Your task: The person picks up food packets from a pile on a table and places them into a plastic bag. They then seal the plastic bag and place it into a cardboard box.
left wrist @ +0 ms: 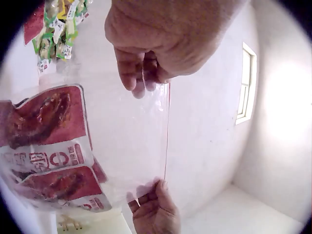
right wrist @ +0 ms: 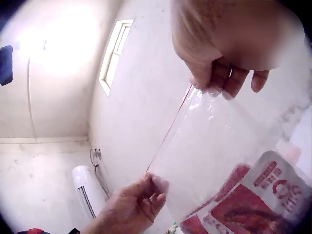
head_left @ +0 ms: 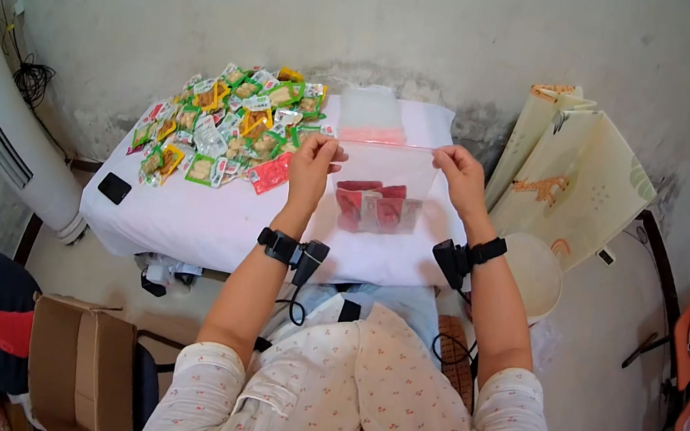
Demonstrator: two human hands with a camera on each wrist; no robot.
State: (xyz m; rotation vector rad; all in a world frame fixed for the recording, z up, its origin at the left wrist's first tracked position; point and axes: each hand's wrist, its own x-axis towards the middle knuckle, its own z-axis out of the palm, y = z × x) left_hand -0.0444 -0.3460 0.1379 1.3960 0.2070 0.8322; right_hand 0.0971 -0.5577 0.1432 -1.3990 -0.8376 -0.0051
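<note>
A clear zip bag [head_left: 386, 167] hangs upright between both hands, its red-lined top edge stretched straight. The left hand [head_left: 312, 171] pinches one upper corner and the right hand [head_left: 464, 181] pinches the other. Inside, at the bottom, lie red and silver food packets [head_left: 377, 207]; in the left wrist view the packets [left wrist: 53, 117] show printed pictures of food. The left hand [left wrist: 165, 44] has its fingertips on the clear film, and in the right wrist view the right hand [right wrist: 229, 44] grips the corner between thumb and fingers.
A heap of small colourful packets [head_left: 237, 118] covers the left part of the white-clothed table [head_left: 205, 223]. A stack of clear bags [head_left: 370, 114] lies at the back, a black phone [head_left: 114, 189] at the left edge. A white bin [head_left: 531, 276] and folded mat [head_left: 581, 183] stand right.
</note>
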